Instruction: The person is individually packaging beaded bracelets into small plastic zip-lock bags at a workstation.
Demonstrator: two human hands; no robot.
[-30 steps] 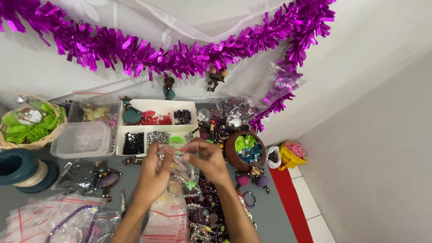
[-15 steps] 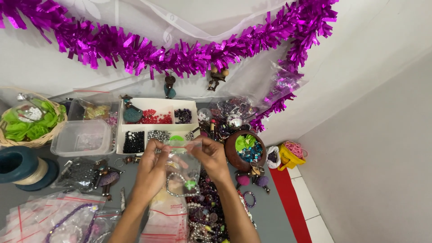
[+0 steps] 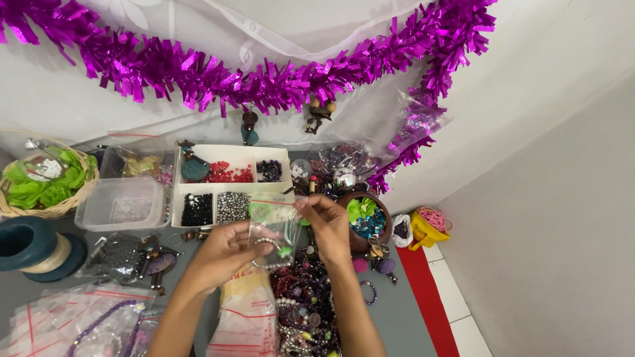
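two hands work over the grey desk. the left hand and the right hand together hold one small clear plastic zip bag above a heap of purple and dark bead bracelets. the right fingers are pinched on the bag's top right corner by its red seal line; the left fingers are closed on its lower left side. the bag hangs with its long axis roughly upright, its sealed mouth pointing away from the person, toward the tray. inside it one string of pale beads and a green piece show.

behind the bag lies one white divided plastic tray; four of its compartments show, holding red, dark purple, black and silver beads. left of it sits one clear lidded plastic box, then one woven basket of green pieces. one dark blue spool stands at the left edge. one brown round bowl of green and blue pieces is just right of the right hand. one magenta tinsel garland hangs along the wall.
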